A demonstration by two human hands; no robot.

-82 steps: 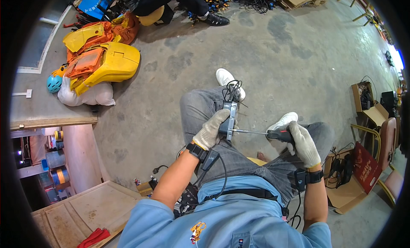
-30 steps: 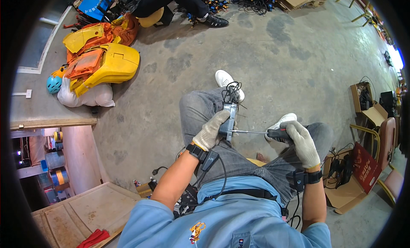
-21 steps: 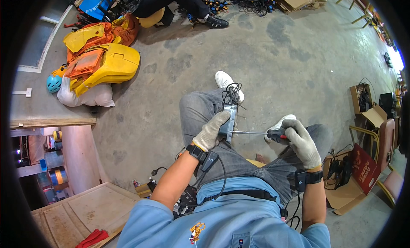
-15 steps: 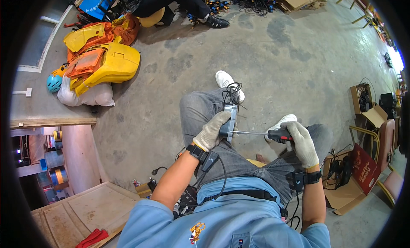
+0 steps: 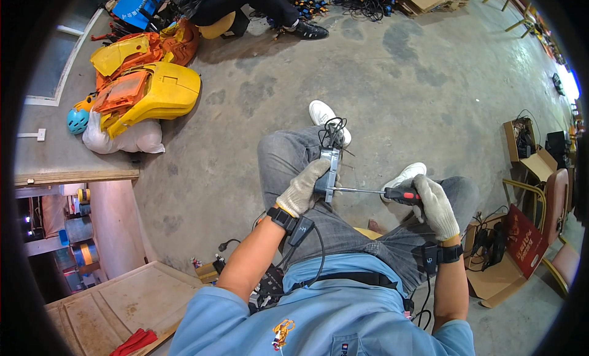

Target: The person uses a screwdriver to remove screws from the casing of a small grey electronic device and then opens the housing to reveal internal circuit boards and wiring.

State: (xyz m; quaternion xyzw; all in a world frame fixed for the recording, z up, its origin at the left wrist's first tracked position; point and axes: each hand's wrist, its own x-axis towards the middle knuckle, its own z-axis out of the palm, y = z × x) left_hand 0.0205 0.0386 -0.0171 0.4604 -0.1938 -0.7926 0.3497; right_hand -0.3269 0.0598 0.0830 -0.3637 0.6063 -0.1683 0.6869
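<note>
- The grey box [image 5: 332, 172] is over the inner edge of the left thigh [image 5: 277, 155], its metal side turned rightward, probably so the screwdriver [image 5: 394, 194] can meet it squarely.
- The gloved left hand [image 5: 305, 187] has its grip wrapped around the box's near part, seemingly to stop it twisting; black cables [image 5: 332, 134] bunch at the far end, clear of the tool.
- The gloved right hand [image 5: 434, 206] has its grip closed around the screwdriver's handle, wrist leaning inward, shaft nearly level; whether the tip is seated is too small to tell.
</note>
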